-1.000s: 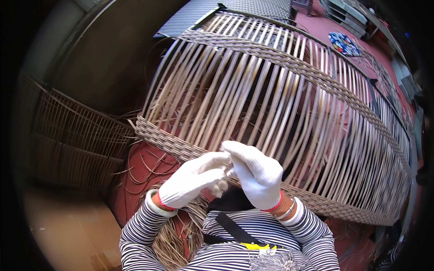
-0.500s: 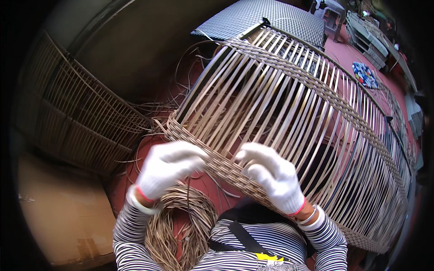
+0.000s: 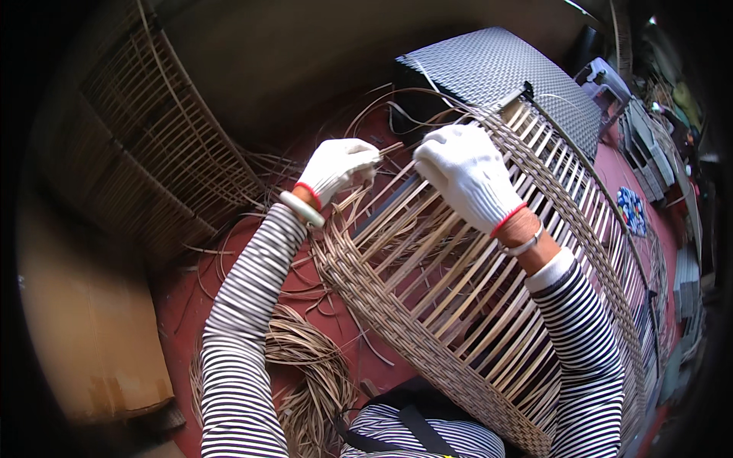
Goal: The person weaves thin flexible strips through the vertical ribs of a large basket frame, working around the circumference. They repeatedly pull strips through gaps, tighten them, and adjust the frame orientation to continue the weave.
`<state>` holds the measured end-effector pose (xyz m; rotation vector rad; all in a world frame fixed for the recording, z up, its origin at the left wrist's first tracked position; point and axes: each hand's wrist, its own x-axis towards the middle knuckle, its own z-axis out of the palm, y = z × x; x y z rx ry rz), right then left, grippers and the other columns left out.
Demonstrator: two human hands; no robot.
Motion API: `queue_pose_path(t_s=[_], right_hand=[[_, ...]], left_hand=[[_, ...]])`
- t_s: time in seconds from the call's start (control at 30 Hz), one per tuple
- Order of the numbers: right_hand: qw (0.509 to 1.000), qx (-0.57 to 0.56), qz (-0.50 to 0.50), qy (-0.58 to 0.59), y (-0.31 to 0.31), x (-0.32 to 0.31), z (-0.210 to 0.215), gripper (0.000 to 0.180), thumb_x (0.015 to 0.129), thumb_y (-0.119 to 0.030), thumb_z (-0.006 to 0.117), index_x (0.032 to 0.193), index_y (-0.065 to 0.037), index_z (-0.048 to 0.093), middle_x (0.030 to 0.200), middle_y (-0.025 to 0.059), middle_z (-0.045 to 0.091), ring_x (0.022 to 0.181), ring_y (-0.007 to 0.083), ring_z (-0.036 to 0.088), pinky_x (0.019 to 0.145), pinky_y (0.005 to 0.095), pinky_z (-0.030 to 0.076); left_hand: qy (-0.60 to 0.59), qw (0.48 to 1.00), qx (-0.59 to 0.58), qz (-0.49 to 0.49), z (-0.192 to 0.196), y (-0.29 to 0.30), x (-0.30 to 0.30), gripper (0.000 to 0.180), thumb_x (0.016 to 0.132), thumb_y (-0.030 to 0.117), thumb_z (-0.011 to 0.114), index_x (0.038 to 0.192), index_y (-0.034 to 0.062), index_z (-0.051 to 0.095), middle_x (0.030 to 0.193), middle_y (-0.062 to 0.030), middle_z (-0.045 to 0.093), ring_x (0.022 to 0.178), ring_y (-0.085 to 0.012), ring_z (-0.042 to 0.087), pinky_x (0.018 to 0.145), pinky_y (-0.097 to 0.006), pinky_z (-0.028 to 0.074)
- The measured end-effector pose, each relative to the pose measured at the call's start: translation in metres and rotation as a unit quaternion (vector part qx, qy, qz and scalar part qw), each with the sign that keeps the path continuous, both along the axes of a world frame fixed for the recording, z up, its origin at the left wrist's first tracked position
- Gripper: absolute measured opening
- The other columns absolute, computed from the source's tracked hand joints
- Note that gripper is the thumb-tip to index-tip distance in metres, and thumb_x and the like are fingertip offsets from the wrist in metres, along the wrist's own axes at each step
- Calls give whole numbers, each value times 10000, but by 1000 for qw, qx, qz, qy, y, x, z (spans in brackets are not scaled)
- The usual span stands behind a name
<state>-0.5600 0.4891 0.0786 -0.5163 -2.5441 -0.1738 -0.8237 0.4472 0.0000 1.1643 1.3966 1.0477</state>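
Note:
My left hand (image 3: 340, 169), in a white knit glove, is closed with the fingers pinched together on a thin brown weaving strip (image 3: 392, 148), a short stretch of which shows between the hands. My right hand (image 3: 464, 174), gloved alike, is closed above the far left part of a half-woven panel (image 3: 427, 336). What its fingers hold is hidden. The panel has pale slats and tightly plaited brown bands along the near edge and across the far side. Loose strip ends stick out at its left corner, below my left hand.
A coil of brown strips (image 3: 317, 374) lies on the red floor beside my left forearm. A cardboard box (image 3: 92, 328) stands at the left, with another woven panel (image 3: 175, 137) leaning behind it. A grey woven piece (image 3: 504, 72) is at the back. Loose strips litter the floor.
Both hands have moved from the panel's near plaited edge out to its far left corner. The right hand's fingers have closed. The view has shifted, too.

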Motion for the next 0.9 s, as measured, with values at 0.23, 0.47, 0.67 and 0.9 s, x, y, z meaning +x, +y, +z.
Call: queue_pose_path(t_s=[0.23, 0.47, 0.67, 0.9], right_hand=[[996, -79, -23, -39, 22, 2, -13, 128, 1013, -169, 717, 1005, -48, 759, 929, 123, 721, 877, 317, 711, 837, 440, 567], [993, 13, -99, 58, 7, 19, -12, 170, 946, -121, 815, 1087, -73, 733, 1081, 109, 753, 974, 276, 734, 903, 407, 601], [986, 8, -156, 50, -14, 25, -41, 202, 970, -255, 756, 1023, -63, 786, 1074, 107, 744, 1008, 316, 695, 871, 482, 558], [945, -100, -276, 141, -12, 15, -51, 249, 967, -289, 771, 1059, -59, 746, 1043, 137, 707, 981, 315, 679, 897, 461, 551]], left_hand=[[-116, 992, -11, -42, -18, 10, -13, 298, 1032, 268, 761, 1188, 15, 766, 888, -27, 783, 523, 7, 439, 456, -192, 307], [-123, 990, 59, -25, 18, 2, 0, 278, 1044, 243, 731, 1200, 16, 772, 849, -38, 769, 518, -5, 444, 463, -194, 310], [56, 991, 45, -116, 30, 13, 24, 270, 1053, 287, 741, 1161, 47, 800, 805, 6, 716, 643, -38, 593, 560, -207, 439], [20, 998, 5, -62, 30, 24, 49, 291, 1027, 276, 770, 1157, 16, 789, 809, 42, 675, 614, -17, 481, 558, -197, 382]])
